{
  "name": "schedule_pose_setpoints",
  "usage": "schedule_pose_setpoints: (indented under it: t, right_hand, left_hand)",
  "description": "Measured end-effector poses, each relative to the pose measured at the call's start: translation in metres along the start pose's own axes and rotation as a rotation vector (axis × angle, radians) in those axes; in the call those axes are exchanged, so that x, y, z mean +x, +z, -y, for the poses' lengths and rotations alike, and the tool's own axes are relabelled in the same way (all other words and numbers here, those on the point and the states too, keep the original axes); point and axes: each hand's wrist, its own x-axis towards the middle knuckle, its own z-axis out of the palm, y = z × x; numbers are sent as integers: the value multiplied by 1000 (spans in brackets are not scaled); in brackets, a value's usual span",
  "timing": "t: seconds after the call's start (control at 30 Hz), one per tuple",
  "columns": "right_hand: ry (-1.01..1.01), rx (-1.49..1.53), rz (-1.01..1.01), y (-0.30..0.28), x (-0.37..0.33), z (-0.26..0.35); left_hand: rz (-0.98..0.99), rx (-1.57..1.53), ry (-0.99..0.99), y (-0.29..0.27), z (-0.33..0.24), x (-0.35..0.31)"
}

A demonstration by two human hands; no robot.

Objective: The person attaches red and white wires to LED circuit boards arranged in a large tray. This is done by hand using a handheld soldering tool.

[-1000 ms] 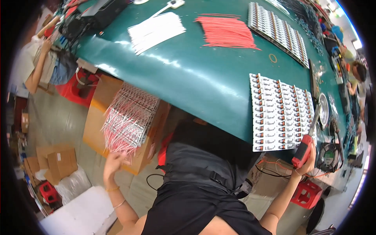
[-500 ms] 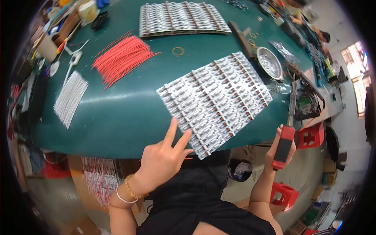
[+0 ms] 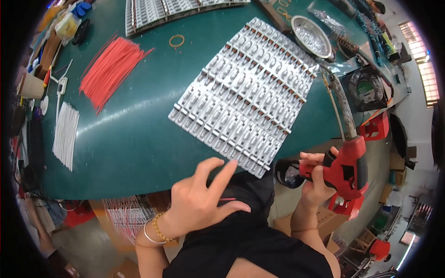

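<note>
My left hand (image 3: 199, 194) is at the table's front edge, with thumb, forefinger and middle finger spread. The forefinger tip meets or nearly meets the near edge of a silvery panel (image 3: 236, 97) of many small metal parts in rows. A thin red wire (image 3: 227, 199) pokes out beneath the palm; the curled fingers holding it are mostly hidden. Right of the panel, my right hand (image 3: 320, 178) is closed round the grip of a red and black soldering gun (image 3: 352, 171). Its long metal tip points up, away from me, close to the panel's right corner.
On the green table (image 3: 125, 153) lie red wires (image 3: 111, 69) and white wires (image 3: 66, 134). A second metal panel (image 3: 171, 11) is at the far side. A metal bowl (image 3: 313, 37) of small shiny pieces and a black fan (image 3: 366, 88) stand right. A red stool (image 3: 375, 127) is beyond the edge.
The soldering gun has turned, so its side and grip now show. My left hand has shifted slightly right and down, its thumb spread wider. The panel sits differently in view as the head moved.
</note>
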Motion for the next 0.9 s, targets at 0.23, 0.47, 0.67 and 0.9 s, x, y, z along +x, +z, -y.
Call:
schedule_pose_setpoints:
  t: [0.23,0.47,0.67,0.9]
  right_hand:
    - [268,-27,230,-38,-56,20]
    - [371,14,377,-72,-86,36]
    - [507,52,314,-91,-104,37]
    - [485,-133,74,-85,-120,38]
  left_hand:
    - [-233,-268,-30,17,18,-16]
    - [-313,-404,-223,34,-14,-11]
    - [-272,-305,-225,45,-20,-9]
    - [-227,-113,-158,61,-36,-6]
